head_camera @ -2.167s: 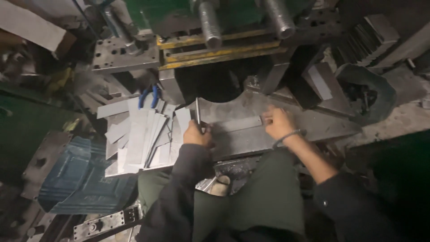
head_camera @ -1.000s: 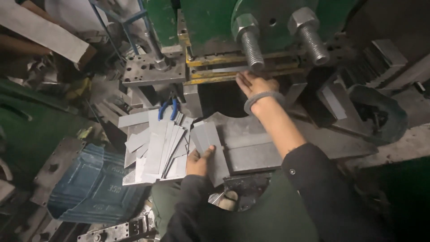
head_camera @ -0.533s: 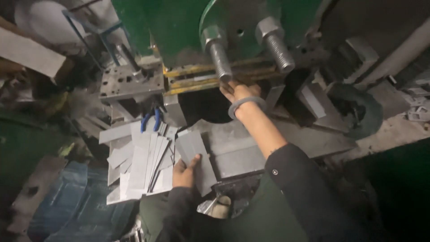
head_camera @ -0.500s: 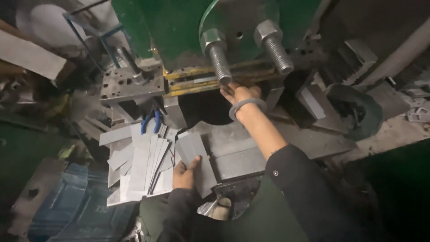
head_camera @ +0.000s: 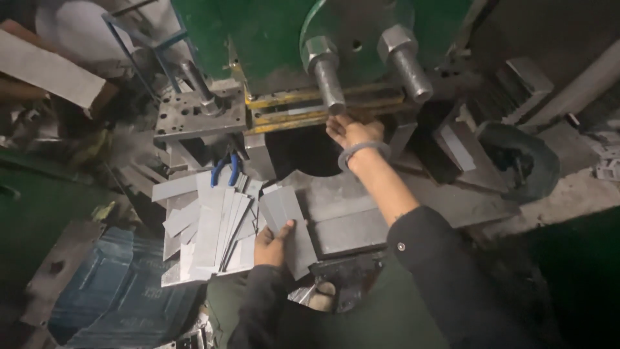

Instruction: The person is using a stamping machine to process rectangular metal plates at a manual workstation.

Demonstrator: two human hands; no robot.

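Left hand (head_camera: pixel 270 240), lower centre, is gripping a grey metal sheet (head_camera: pixel 286 223) by its near edge. Right hand (head_camera: pixel 352 132), fingers spread, is reaching under the press die (head_camera: pixel 310 111), upper centre.

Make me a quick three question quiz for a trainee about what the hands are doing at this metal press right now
1. True or false: the left hand holds a flat grey metal strip.
2. Where is the right hand? A) on the pile of metal strips B) at the yellow-edged die slot of the green press C) on the blue-handled pliers
3. What does the right wrist wear?

Key: 1 true; 2 B; 3 a grey band.
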